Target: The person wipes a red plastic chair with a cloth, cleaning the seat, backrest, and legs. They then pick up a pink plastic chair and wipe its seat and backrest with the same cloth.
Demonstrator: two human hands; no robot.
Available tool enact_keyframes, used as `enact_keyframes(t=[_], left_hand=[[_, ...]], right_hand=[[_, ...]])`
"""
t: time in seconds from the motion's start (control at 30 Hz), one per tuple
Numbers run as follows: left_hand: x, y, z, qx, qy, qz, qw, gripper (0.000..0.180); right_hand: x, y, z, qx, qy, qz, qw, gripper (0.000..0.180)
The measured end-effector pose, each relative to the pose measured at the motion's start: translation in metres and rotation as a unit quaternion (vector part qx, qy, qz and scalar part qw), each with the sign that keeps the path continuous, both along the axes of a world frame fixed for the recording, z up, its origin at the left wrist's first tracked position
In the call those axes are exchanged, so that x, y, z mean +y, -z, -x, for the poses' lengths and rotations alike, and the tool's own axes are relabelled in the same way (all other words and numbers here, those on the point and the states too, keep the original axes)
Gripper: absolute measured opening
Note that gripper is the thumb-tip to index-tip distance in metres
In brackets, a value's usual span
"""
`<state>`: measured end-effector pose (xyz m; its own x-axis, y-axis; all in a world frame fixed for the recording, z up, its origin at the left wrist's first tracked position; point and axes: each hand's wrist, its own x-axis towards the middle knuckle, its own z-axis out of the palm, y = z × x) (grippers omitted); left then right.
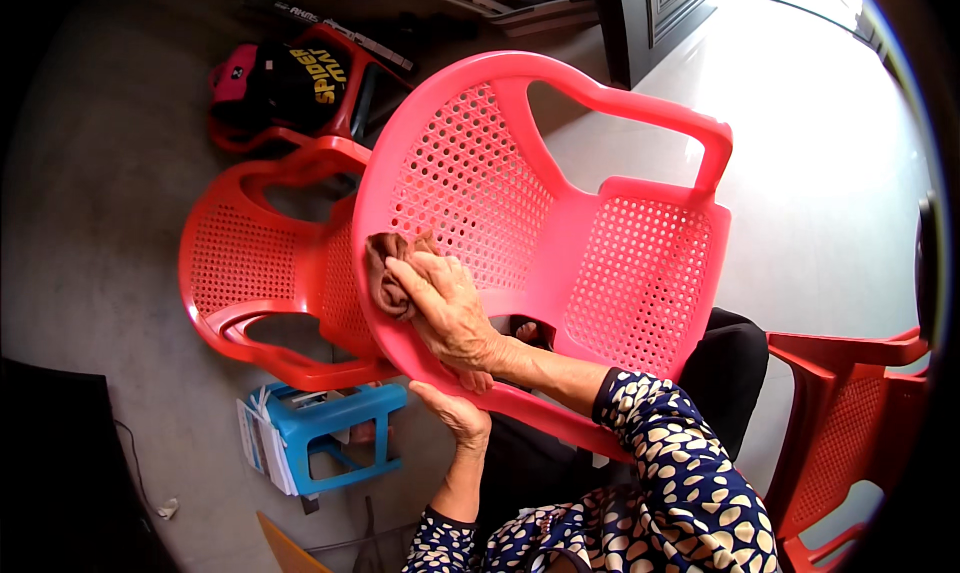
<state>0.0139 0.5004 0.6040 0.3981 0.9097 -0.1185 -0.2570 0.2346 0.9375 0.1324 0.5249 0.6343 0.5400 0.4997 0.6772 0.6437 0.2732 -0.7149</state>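
Note:
A pink plastic armchair (575, 228) with a perforated back and seat is tilted in front of me. My right hand (452, 303) presses a crumpled brown cloth (385, 273) against the rim of its backrest, with the fingers closed over the cloth. Below it, my left hand (455, 411) grips the chair's near armrest close to the backrest. The right forearm crosses over that armrest, and some of the left fingers are hidden behind it.
Left of the pink chair stands a red plastic armchair (240, 263), with a bag (290, 83) on another red chair beyond. A blue stool (335, 428) with papers beside it stands at the lower left. More red chairs (840, 443) are at the right; a dark door panel (650, 23) is at the top.

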Motion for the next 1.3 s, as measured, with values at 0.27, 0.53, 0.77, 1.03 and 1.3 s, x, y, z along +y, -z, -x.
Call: enact_keyframes(t=[0.27, 0.53, 0.77, 1.03, 1.3], left_hand=[[0.0, -0.002, 0.001, -0.003, 0.041, -0.015, 0.999, 0.069], [-0.001, 0.001, 0.0, -0.008, 0.036, -0.009, 0.999, 0.071], [0.0, 0.002, -0.005, -0.01, 0.047, -0.014, 0.999, 0.072], [0.006, 0.015, 0.004, -0.012, -0.025, -0.024, 0.999, 0.077], [-0.001, 0.011, 0.007, -0.026, 0.047, -0.026, 0.998, 0.072]], right_hand=[[0.001, 0.107, -0.029, 0.114, 0.14, 0.021, 0.983, 0.056], [-0.028, 0.203, -0.044, 0.098, 0.242, 0.267, 0.928, 0.055], [-0.008, 0.178, -0.054, 0.206, 0.172, 0.125, 0.955, 0.053], [-0.023, 0.041, -0.004, 0.008, -0.054, -0.059, 0.997, 0.056], [-0.001, 0.04, -0.015, -0.055, 0.031, -0.098, 0.993, 0.057]])
